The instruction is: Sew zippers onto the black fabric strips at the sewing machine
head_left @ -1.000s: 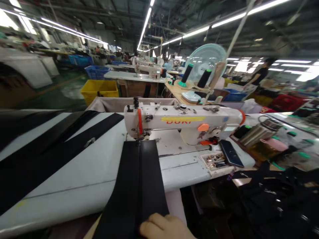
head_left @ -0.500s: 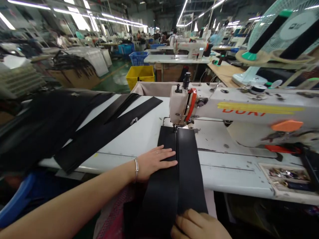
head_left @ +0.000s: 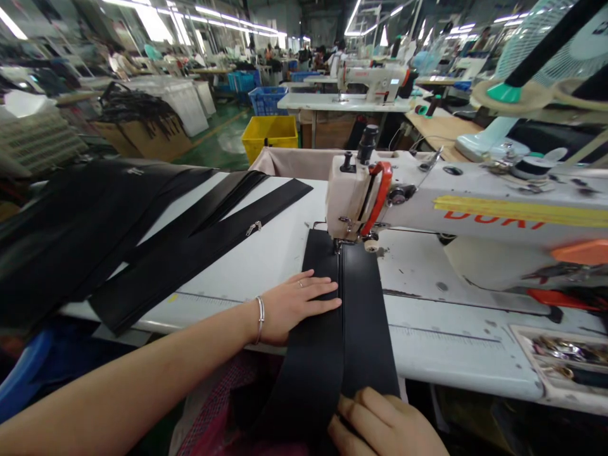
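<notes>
A long black fabric strip with a zipper down its middle (head_left: 346, 316) runs from the table's front edge up under the needle of a white sewing machine (head_left: 456, 202). My left hand (head_left: 297, 304) lies flat and open on the strip's left half, fingers stretched toward the zipper. My right hand (head_left: 384, 427) sits at the bottom edge, fingers curled and pressed on the strip's lower right end where it hangs over the table.
Several finished black zipper strips (head_left: 190, 247) lie piled across the left of the white table (head_left: 266, 253). A tray of small metal parts (head_left: 565, 354) sits at the right. A fan (head_left: 546, 44), yellow bin (head_left: 269, 133) and other sewing stations stand behind.
A second ago only my right hand showed; my left hand has come onto the strip. The view has swung left and closer to the needle, and my right hand has slid slightly upward.
</notes>
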Demonstrator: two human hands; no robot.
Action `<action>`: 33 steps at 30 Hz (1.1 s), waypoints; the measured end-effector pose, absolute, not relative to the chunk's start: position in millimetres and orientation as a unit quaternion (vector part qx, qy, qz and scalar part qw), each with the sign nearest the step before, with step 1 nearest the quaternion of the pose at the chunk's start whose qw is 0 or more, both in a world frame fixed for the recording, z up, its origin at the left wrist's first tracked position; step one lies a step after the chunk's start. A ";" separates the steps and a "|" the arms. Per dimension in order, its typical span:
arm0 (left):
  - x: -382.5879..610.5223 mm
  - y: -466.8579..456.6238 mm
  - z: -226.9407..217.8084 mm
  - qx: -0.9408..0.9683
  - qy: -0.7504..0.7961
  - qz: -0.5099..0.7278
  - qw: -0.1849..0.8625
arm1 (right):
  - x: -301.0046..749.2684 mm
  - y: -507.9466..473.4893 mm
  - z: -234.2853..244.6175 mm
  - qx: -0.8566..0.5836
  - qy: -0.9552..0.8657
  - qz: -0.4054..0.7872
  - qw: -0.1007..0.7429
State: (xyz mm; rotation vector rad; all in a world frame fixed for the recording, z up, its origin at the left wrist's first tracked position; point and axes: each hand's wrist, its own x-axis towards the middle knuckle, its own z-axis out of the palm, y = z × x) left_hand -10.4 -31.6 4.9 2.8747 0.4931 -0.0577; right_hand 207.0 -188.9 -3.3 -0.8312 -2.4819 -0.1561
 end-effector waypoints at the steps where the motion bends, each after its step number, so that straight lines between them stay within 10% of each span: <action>1: -9.9 -29.6 5.4 0.979 0.168 -0.022 0.111 | 207.4 -186.5 -2.0 -0.312 -0.914 -0.056 0.254; 33: -4.6 6.6 -3.5 0.980 0.174 0.002 0.095 | 222.7 -147.2 -11.2 -0.407 -0.894 0.072 0.174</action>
